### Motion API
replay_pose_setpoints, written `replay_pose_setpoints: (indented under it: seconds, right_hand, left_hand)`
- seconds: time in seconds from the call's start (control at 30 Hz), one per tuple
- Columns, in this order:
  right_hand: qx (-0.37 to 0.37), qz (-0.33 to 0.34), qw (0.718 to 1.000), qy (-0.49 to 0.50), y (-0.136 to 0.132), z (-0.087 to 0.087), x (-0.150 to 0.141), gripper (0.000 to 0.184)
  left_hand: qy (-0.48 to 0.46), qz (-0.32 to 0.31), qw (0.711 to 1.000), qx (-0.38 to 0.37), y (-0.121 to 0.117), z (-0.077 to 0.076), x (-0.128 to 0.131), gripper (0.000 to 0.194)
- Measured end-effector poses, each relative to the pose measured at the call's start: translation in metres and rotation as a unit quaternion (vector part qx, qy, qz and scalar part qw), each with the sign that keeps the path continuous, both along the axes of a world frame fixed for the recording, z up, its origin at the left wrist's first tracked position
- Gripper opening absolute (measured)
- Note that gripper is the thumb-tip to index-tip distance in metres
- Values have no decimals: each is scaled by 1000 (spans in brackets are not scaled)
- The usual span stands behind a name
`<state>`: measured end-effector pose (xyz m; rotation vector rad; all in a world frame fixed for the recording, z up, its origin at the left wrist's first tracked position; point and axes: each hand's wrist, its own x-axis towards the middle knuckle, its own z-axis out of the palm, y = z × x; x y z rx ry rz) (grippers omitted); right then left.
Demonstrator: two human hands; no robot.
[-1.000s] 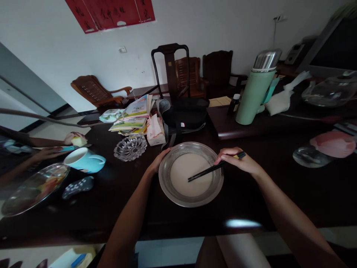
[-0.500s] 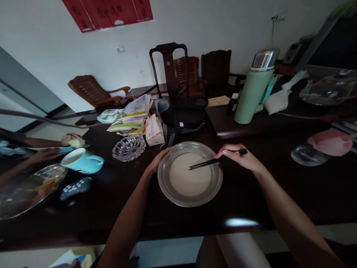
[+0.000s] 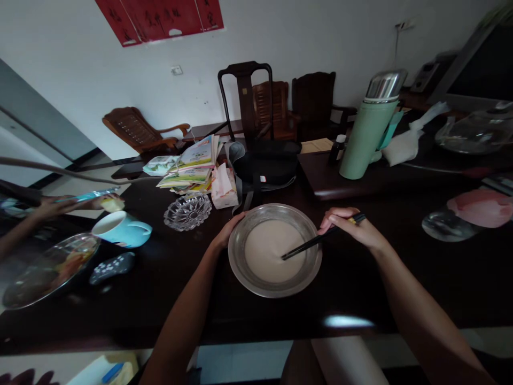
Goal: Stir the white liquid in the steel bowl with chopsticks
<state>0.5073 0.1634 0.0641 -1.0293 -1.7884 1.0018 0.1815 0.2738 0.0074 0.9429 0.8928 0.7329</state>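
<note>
The left hand point(image 3: 227, 234), half curled, holds at its left side one metal bowl point(image 3: 276, 292) on the dark table point(image 3: 352, 283); the right hand point(image 3: 345, 226), closed, slants two black chopsticks point(image 3: 306, 245) into whitish liquid point(image 3: 268, 248).

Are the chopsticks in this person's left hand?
No, the right hand holds the black chopsticks, while the left hand is at the side of the metal bowl.

Part of the left hand point(image 3: 226, 234) hides behind the bowl point(image 3: 237, 256); up top, the red poster point(image 3: 160, 18) is cut off, and a co-worker's hand point(image 3: 50, 208) blurs!
</note>
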Motion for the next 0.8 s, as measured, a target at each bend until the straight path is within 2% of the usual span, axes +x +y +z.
replay_pose_setpoints:
  seconds: [0.13, 0.23, 0.33, 0.53, 0.7, 0.8]
  right_hand:
    - [-1, 44, 998, -35, 0, 0, -6, 32]
    - [2, 15, 999, -51, 1, 0, -4, 31]
    - [1, -15, 1000, -25, 1, -1, -1, 32]
    - [-13, 32, 998, -50, 0, 0, -6, 30]
    - [-4, -28, 999, -19, 0, 1, -1, 29]
    - [-8, -5, 1000, -14, 0, 0, -3, 31]
  left_hand:
    - [-10, -5, 1000, 2, 0, -2, -1, 36]
    - [-17, -8, 1000, 6, 1, -1, -1, 35]
    - [-11, -9, 1000, 4, 1, -1, -1, 36]
    - [-15, -10, 1000, 5, 0, -1, -1, 36]
    - [-3, 3, 1000, -3, -2, 1, 0, 33]
    - [11, 8, 1000, -10, -3, 3, 0, 34]
